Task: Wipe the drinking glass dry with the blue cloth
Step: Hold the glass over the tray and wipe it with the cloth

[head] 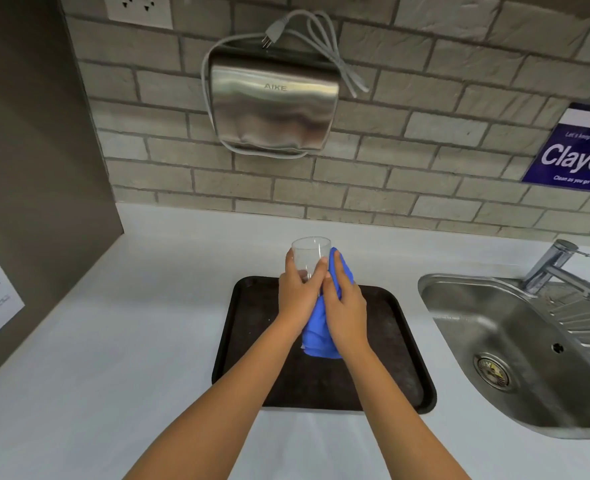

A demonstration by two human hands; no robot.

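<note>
A clear drinking glass (309, 253) is held upright above the far edge of a black tray (252, 348). My left hand (298, 294) wraps around the glass's lower left side. My right hand (346, 306) presses the blue cloth (318, 336) against the right side of the glass. The cloth hangs bunched below both hands, and a fold of it shows past my right fingertips. The bottom of the glass is hidden behind my hands and the cloth.
The tray lies on a white counter (148, 323). A steel sink (515, 344) with a tap (556, 268) sits at the right. On the brick wall hang a steel hand dryer (273, 102) and a blue sign (577, 150).
</note>
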